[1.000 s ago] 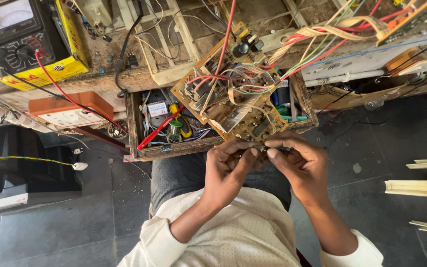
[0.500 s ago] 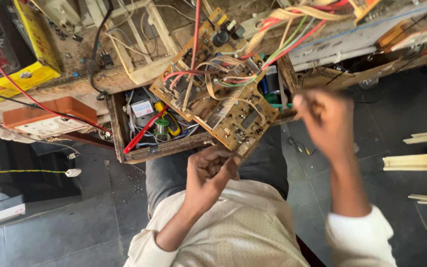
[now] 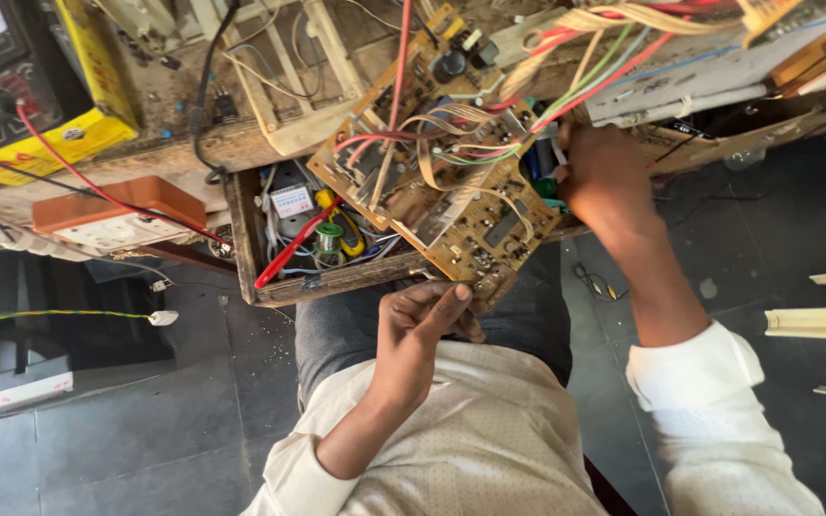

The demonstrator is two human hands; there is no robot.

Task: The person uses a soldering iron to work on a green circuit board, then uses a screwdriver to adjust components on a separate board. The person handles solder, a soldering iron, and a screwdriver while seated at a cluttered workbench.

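Head view: a tan circuit board (image 3: 451,182) lies tilted over an open wooden drawer (image 3: 241,239) that juts from the cluttered wooden surface (image 3: 241,143). The board's long axis runs diagonally, from its far corner near the top of the frame down to its near corner, which points toward the person's lap. It is crowded with small components, and red, green and cream wires (image 3: 604,48) fan off it toward the upper right.

The left hand (image 3: 423,320) sits just under the board's near corner, fingers curled inward and thumb raised so that its tip touches the board's edge (whether anything small is pinched inside the curl cannot be told). The right hand (image 3: 604,177) is up at the board's right side, by the drawer's far end and beside a blue and green part; it is blurred, so I cannot tell whether its fingers are apart or closed on something. The two hands are well apart.

Inside the drawer lie a red-handled tool (image 3: 289,250), a green spool (image 3: 329,234) and a yellow item. On the surface to the left stands a yellow multimeter (image 3: 40,143) with a red lead, and an orange and white box (image 3: 117,210) sits near it.
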